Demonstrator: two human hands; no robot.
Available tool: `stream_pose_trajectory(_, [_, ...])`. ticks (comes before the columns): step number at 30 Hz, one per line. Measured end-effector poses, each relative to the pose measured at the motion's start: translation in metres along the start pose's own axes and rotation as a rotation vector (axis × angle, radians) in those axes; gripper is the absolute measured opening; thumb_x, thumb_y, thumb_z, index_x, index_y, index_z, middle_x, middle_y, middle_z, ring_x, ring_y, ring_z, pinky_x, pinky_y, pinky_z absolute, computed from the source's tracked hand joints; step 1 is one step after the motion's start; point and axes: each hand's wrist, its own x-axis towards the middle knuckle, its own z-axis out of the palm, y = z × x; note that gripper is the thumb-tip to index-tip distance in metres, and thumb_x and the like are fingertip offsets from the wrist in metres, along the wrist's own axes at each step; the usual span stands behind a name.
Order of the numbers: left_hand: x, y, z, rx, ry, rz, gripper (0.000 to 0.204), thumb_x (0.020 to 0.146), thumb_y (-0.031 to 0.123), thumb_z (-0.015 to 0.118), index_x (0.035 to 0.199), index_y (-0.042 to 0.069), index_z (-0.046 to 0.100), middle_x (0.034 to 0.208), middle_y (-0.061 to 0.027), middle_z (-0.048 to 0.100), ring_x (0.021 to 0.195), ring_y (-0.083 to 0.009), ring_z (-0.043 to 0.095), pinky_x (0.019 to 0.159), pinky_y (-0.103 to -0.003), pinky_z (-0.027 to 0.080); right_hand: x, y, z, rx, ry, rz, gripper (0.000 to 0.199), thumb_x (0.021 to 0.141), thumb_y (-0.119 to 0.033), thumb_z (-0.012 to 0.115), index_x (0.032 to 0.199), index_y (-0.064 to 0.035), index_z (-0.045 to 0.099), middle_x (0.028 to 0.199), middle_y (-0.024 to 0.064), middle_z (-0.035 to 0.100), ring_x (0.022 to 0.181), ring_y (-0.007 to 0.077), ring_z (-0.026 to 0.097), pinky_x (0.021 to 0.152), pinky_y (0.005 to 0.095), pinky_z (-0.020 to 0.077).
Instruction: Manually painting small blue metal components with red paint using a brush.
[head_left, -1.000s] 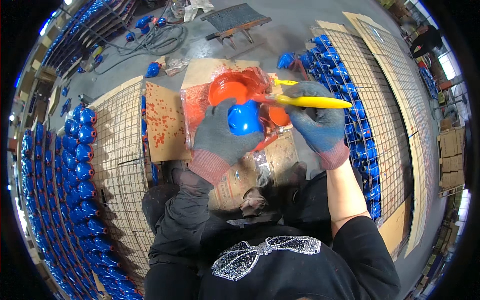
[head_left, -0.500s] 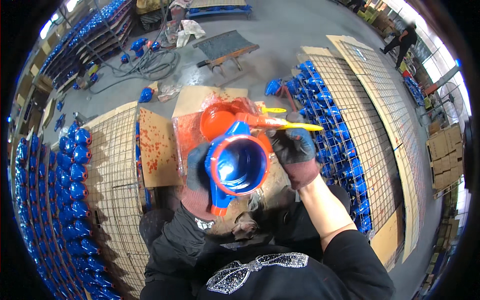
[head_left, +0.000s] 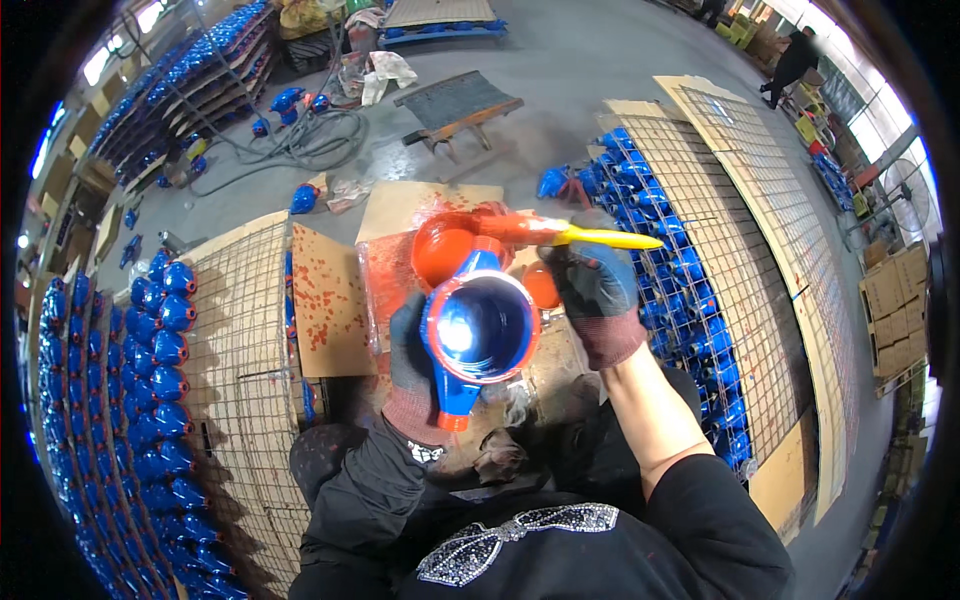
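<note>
Wire racks [head_left: 235, 330] of blue castings flank the paint-spattered cardboard [head_left: 325, 300]. Her left hand [head_left: 410, 350] grips a blue valve body [head_left: 478, 330] at chest height; her right hand [head_left: 595, 290] pinches a yellow-handled brush [head_left: 570, 235] over the orange paint bowl [head_left: 445, 250]. Best to load sparingly and follow the rim.

The left hand [head_left: 412, 352] in a grey glove holds a blue funnel-shaped part [head_left: 478, 330] with an orange rim, its opening facing up. The right hand [head_left: 596, 290] grips a yellow-handled brush [head_left: 560, 234] — its bristles rest over the orange paint bowl [head_left: 443, 250]. Wire racks [head_left: 245, 330] with blue parts stand on both sides.
</note>
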Motion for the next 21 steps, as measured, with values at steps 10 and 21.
stream_pose_trajectory(10, [-0.005, 0.001, 0.008, 0.475, 0.076, 0.153, 0.056, 0.091, 0.046, 0.052, 0.129, 0.005, 0.052, 0.120, -0.0139, 0.061, 0.102, -0.0264, 0.065, 0.084, -0.040, 0.058, -0.019, -0.024, 0.035, -0.528, 0.003, -0.219, 0.035, 0.077, 0.004, 0.064, 0.111, 0.0017, 0.058, 0.105, 0.0142, 0.063, 0.086, 0.0211, 0.063, 0.076, 0.0335, 0.0554])
stream_pose_trajectory(21, [-0.008, 0.003, 0.009, 0.369, 0.069, 0.183, 0.058, 0.091, 0.046, 0.055, 0.130, 0.003, 0.051, 0.118, -0.0130, 0.062, 0.103, -0.0238, 0.065, 0.084, -0.036, 0.057, -0.010, -0.009, 0.004, -0.374, -0.012, -0.200, 0.033, 0.078, 0.004, 0.064, 0.110, 0.0009, 0.058, 0.109, 0.0136, 0.061, 0.090, 0.0204, 0.061, 0.085, 0.0331, 0.0536])
